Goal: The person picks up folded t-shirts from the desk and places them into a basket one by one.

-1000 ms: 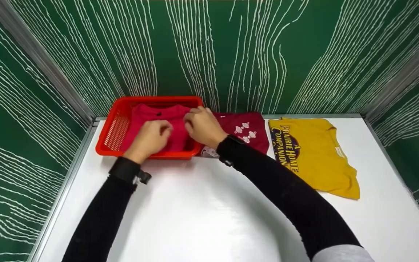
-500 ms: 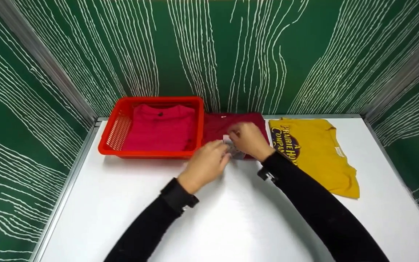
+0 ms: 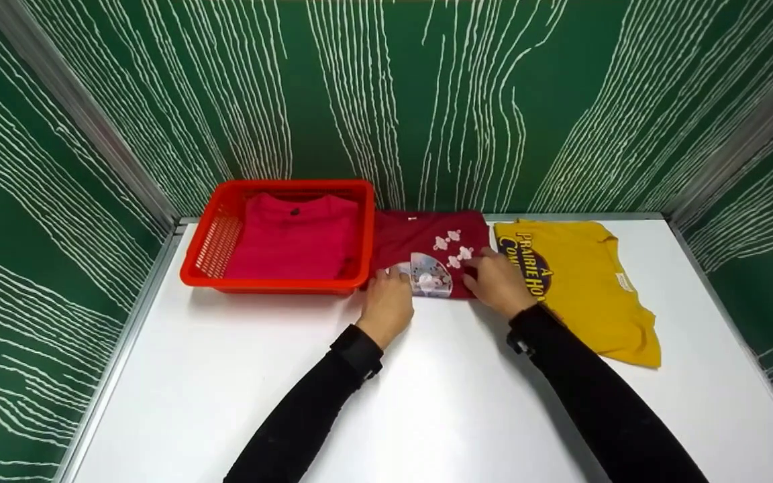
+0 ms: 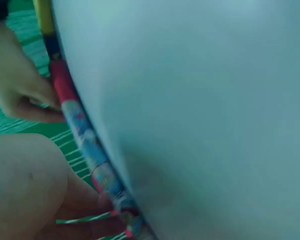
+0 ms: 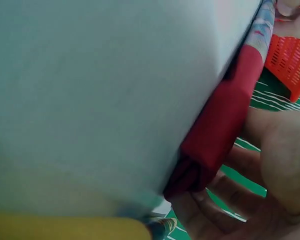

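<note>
A folded maroon T-shirt (image 3: 420,235) lies on the white table, with pale flower shapes and a light picture print along its near edge. At its near left corner, my left hand (image 3: 386,302) touches the cloth with its fingertips. My right hand (image 3: 497,285) is at the shirt's right edge. In the right wrist view the right fingers (image 5: 235,192) reach along the rolled side of the maroon shirt, the thumb partly hidden behind the cloth. From the left wrist the printed front edge (image 4: 92,145) shows between both hands, lying flat against the table.
A red plastic basket (image 3: 279,285) stands left of the maroon shirt and holds a folded pink shirt (image 3: 299,238). To the right lies a folded yellow T-shirt (image 3: 581,282) with dark lettering. Green walls with white lines rise behind and beside the table (image 3: 427,402).
Both hands moved from over the basket rightward to the maroon shirt. Half a second ago they lifted its printed near edge, which now lies flat. The hands have since spread apart to its two sides.
</note>
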Demonstrator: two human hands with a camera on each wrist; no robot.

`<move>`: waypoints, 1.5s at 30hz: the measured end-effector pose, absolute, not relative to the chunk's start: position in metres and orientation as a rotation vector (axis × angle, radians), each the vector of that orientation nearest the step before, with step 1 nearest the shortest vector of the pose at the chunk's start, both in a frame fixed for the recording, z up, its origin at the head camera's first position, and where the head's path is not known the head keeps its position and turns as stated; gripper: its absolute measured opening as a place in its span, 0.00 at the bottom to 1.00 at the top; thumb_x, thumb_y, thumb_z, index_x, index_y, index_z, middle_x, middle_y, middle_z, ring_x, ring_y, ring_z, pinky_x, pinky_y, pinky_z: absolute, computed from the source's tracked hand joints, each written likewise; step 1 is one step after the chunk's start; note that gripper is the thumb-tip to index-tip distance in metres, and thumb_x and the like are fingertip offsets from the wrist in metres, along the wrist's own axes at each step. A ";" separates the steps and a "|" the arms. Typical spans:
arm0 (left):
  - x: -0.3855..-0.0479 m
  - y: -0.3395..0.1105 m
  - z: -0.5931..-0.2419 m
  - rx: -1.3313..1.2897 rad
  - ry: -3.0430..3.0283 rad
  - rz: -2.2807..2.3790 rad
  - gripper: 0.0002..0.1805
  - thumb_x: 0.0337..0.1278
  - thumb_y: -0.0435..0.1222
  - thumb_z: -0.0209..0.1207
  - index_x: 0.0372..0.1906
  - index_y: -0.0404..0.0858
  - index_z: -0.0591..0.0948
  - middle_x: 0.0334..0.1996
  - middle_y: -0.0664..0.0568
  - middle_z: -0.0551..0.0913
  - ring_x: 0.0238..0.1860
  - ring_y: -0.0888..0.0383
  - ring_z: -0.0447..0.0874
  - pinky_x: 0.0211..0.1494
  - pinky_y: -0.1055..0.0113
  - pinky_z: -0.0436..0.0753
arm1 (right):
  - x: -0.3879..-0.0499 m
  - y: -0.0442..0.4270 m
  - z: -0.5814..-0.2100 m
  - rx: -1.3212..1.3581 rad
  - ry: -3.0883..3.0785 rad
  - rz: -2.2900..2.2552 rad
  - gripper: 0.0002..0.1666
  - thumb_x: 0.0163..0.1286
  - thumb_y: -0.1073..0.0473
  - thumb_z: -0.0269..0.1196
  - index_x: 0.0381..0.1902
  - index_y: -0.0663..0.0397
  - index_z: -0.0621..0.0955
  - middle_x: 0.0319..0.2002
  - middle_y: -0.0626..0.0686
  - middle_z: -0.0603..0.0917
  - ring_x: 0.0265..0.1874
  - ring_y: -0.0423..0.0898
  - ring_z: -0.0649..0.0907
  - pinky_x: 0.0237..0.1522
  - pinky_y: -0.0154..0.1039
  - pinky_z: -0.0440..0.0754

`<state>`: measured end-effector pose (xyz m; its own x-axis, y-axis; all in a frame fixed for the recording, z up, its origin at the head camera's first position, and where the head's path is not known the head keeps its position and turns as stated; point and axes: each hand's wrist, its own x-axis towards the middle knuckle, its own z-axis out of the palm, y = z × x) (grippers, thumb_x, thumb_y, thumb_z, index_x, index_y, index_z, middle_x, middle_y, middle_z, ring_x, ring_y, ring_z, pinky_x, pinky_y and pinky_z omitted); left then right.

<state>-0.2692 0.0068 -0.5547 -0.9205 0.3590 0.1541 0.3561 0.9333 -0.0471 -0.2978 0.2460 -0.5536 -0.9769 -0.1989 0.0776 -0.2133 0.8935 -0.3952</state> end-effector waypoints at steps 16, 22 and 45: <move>-0.244 -0.007 -0.544 -0.760 -3.062 -0.036 0.18 0.62 0.37 0.70 0.53 0.32 0.90 0.49 0.42 0.88 0.49 0.44 0.88 0.49 0.55 0.91 | -0.257 0.250 -0.557 0.391 -3.067 0.589 0.23 0.78 0.55 0.71 0.62 0.63 0.89 0.59 0.70 0.85 0.53 0.67 0.87 0.62 0.64 0.87; -0.230 -0.011 -0.537 -0.851 -3.094 -0.050 0.16 0.61 0.37 0.68 0.51 0.33 0.90 0.48 0.43 0.88 0.49 0.43 0.86 0.54 0.55 0.89 | -0.234 0.251 -0.556 0.420 -3.037 0.543 0.22 0.76 0.55 0.72 0.60 0.64 0.89 0.54 0.67 0.86 0.47 0.63 0.87 0.55 0.61 0.89; -0.234 -0.029 -0.534 -0.775 -3.155 -0.049 0.26 0.62 0.38 0.71 0.65 0.34 0.85 0.64 0.41 0.83 0.65 0.40 0.83 0.70 0.49 0.85 | -0.219 0.234 -0.541 0.503 -3.106 0.311 0.16 0.74 0.54 0.75 0.49 0.61 0.92 0.47 0.62 0.87 0.44 0.60 0.85 0.55 0.59 0.90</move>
